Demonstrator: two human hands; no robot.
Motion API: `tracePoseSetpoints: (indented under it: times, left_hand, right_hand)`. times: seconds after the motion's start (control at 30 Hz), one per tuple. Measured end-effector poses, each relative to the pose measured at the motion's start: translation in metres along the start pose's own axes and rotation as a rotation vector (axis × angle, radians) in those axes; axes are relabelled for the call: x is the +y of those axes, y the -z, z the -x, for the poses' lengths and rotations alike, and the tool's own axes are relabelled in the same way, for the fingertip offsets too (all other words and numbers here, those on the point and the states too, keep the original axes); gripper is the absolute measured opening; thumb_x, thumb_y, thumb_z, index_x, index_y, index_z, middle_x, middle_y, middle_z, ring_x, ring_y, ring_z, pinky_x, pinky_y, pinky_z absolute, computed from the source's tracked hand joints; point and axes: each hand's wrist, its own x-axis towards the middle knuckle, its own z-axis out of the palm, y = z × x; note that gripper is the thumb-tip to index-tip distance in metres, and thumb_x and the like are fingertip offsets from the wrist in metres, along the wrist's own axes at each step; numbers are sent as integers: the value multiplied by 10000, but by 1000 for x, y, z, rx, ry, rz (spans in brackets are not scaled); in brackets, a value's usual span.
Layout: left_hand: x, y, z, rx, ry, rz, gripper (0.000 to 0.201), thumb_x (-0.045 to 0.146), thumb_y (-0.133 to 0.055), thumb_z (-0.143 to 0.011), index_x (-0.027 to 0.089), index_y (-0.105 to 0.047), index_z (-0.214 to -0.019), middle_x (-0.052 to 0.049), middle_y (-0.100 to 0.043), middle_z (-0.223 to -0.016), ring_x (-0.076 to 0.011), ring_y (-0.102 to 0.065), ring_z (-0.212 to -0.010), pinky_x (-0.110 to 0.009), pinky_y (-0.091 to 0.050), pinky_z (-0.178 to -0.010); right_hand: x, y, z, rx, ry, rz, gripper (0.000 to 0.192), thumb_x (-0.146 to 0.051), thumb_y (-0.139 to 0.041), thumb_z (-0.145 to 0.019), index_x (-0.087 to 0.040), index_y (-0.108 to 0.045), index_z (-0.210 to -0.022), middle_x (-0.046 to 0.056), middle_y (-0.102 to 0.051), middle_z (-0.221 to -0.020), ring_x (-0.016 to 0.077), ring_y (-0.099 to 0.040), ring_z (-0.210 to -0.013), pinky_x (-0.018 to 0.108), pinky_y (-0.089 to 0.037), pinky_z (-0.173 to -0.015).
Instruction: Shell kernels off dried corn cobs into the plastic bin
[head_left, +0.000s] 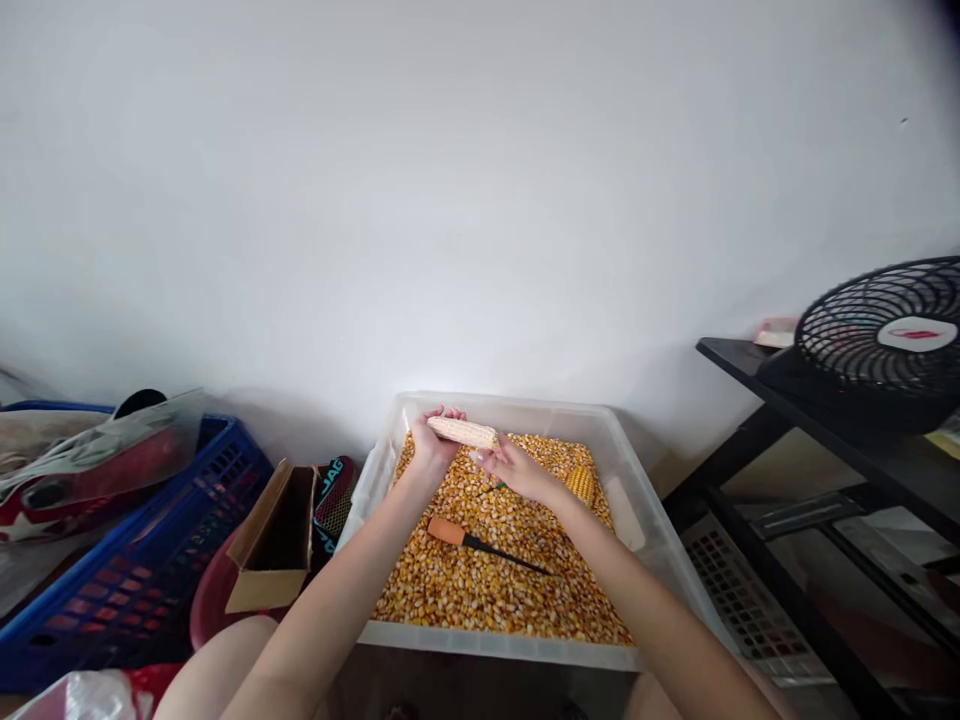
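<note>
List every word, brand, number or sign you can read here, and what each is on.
"JAG": teal letters on the black packet beside the carton; more teal lettering lower down is partly hidden.
White star: on the red item in the blue crate.
Red mark on the fan hub: too blurred to read.
No readable numbers.

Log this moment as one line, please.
left hand: holding stripped corncob; right hand: at corncob's end; orange-handled screwdriver: on loose corn kernels
</note>
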Motion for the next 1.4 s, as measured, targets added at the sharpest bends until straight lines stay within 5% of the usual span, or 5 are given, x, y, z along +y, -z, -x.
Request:
tracePoseSetpoints:
  times: [0.23,0.4,0.8,1.2,1.4]
  left_hand:
    - [-4,18,0,-317,92,-635,163,213,-576,-697,135,-649,-819,-78,-655,-765,-182,-615,-675,-270,-496,-578]
    - [1,23,13,-802,395,-1052,335,469,-630,-717,134,-647,-734,-71,-626,-609,-169,-576,-505,-266,-441,-482]
    - [-7,12,29,-574,-128,-979,318,403,-681,-696,183,-525,-863,36,-523,-576,-92,-482,-471,-200,-353,-455]
    - [3,3,43,-417,-502,-1040,279,364,-669,-711,201,-468,-816,44,-523,-603,-88,-498,-516,-188,-376,-493]
    - [-4,7,35,-361,-497,-1049,285,415,-622,-739,202,-498,-883,58,-492,-571,-78,-466,-448,-188,-356,-444]
  right_hand:
    - [8,12,-14,556,-75,-327,375,-521,-605,-708,-217,-459,-870,-88,-457,-513,83,-391,-410,191,-300,-388]
    - [23,18,-12,386,-137,-331,375,-546,-576,-718,-208,-488,-855,-45,-522,-621,95,-447,-457,203,-344,-399]
    - [64,4,8,-56,-109,1018,124,-204,-567,-799,-150,-623,-895,121,-612,-1019,261,-476,-1075,349,-358,-903]
    - [58,18,9,-31,-203,929,152,-234,-427,-887,-161,-560,-888,109,-662,-838,210,-616,-759,293,-407,-662]
    - [28,14,3,287,-155,-27,280,-480,-330,-897,-228,-449,-926,-76,-466,-516,117,-470,-409,227,-403,-453]
